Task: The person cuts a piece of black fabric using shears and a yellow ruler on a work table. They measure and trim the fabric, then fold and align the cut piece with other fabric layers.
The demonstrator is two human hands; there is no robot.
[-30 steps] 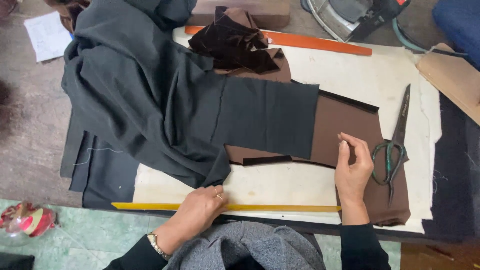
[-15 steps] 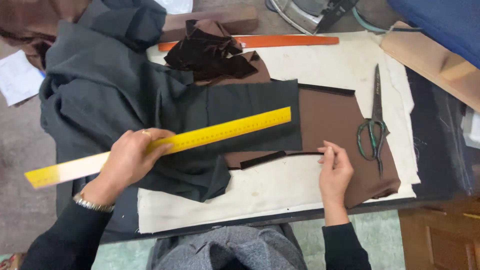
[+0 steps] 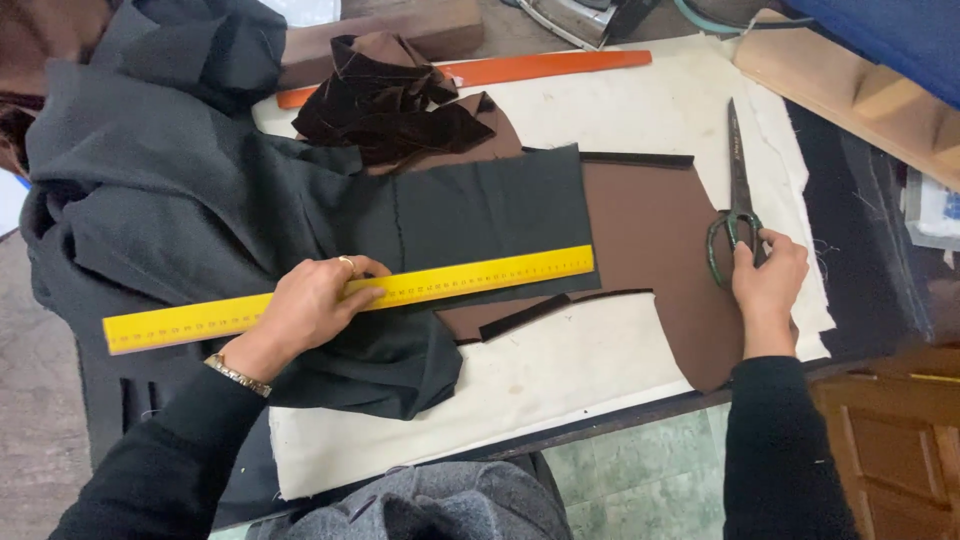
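Orange ruler (image 3: 540,68) along top centre, dark brown velvet scraps (image 3: 385,105) just below. Wooden block (image 3: 385,35) upper centre, wooden plank (image 3: 850,95) upper right.

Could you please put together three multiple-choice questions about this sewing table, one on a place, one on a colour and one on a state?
1. Where does the yellow ruler lie?
A. across the dark grey cloth
B. on the floor
C. under the scissors

2. What colour is the second ruler at the far edge of the table?
A. blue
B. orange
C. white

3. What is the right hand doing?
A. resting flat on the brown cloth
B. holding a flat iron
C. touching the handles of the scissors

Answers: 1 A, the left hand presses the yellow ruler onto the grey cloth. 2 B, the far ruler shows plainly orange against the cream table cover. 3 C, its fingers are at the green handle loops while the blades lie closed, pointing away.
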